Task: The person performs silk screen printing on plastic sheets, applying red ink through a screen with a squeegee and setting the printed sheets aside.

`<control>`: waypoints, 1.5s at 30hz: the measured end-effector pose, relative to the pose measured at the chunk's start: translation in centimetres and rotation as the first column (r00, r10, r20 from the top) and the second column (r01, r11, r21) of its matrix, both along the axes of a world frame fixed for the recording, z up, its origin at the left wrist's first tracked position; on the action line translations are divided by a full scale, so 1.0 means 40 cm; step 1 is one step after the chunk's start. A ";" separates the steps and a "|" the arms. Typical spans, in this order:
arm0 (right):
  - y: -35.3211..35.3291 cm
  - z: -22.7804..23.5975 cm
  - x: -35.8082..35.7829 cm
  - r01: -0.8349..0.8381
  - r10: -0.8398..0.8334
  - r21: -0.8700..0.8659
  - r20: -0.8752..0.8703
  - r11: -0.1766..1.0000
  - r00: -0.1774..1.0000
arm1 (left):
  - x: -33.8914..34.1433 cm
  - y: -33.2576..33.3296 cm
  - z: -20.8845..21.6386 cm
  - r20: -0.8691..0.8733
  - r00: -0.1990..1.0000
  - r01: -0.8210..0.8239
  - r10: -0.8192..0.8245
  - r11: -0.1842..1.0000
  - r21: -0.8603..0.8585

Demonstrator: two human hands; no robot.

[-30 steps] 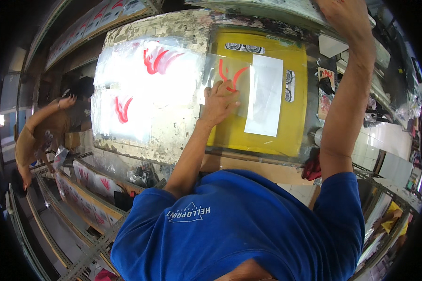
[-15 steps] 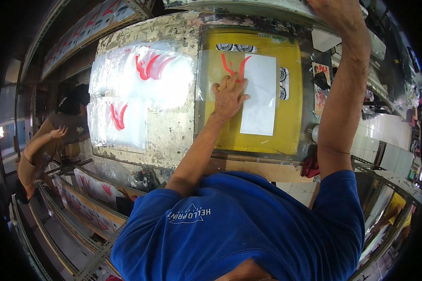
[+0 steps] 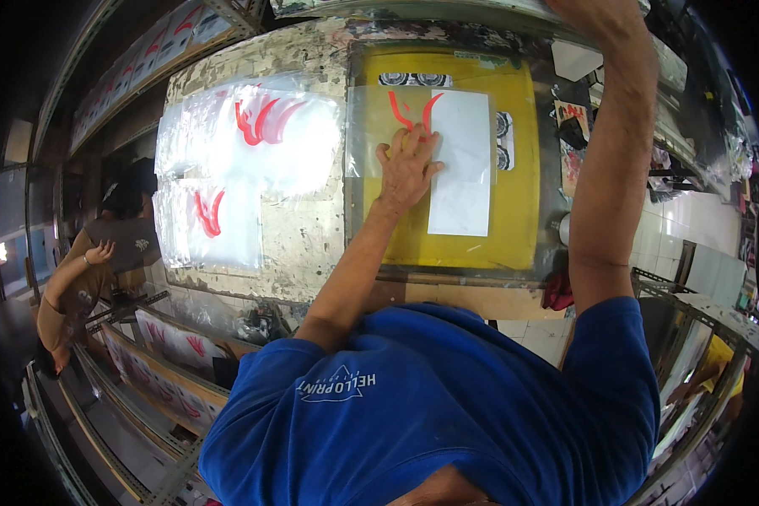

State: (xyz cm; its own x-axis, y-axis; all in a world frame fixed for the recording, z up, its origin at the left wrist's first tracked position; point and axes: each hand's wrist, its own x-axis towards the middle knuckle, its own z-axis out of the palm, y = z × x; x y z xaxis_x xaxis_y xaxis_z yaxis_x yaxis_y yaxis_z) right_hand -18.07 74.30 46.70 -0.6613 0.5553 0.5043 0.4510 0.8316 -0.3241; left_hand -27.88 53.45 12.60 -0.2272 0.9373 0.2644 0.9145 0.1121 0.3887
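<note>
Fingers [image 3: 413, 143] flat on clear bag [image 3: 422, 160]

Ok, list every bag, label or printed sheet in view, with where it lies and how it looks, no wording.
Clear plastic bag: on the yellow board, under the left hand; red curved marks.
White sheet: same board, right of that hand; plain rectangle.
Stacked clear bags: worn table, left; red marks.
Black-and-white labels: board's top edge.

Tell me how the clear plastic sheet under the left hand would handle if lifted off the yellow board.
The clear plastic sheet looks thin and glossy, so probably floppy and light. Its shine suggests it could slide on the yellow board. The left hand lies flat on it, perhaps to keep it from shifting.
</note>
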 end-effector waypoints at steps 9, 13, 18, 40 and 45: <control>-0.127 -0.010 0.052 -0.030 0.036 -0.070 0.086 0.997 0.996 | -0.038 -0.017 0.186 0.699 0.709 -0.374 -0.093 0.791 0.484; -0.209 -0.237 0.126 -0.112 0.118 0.181 -0.025 0.977 0.993 | -0.031 -0.100 0.347 0.806 0.428 -0.522 -0.408 0.617 0.589; -0.322 -0.393 0.170 -0.108 0.107 -0.063 -0.018 0.992 0.994 | -0.024 -0.286 0.115 0.937 0.341 -0.448 0.069 0.889 0.098; 0.089 -0.797 -0.056 0.002 -0.021 0.087 0.211 0.996 0.977 | -0.003 -0.369 -0.046 0.269 0.909 -0.356 0.319 0.929 0.100; 0.283 -0.790 -0.136 -0.088 0.077 0.060 0.166 0.994 0.983 | 0.003 -0.372 -0.038 0.305 0.895 -0.367 0.325 0.926 0.091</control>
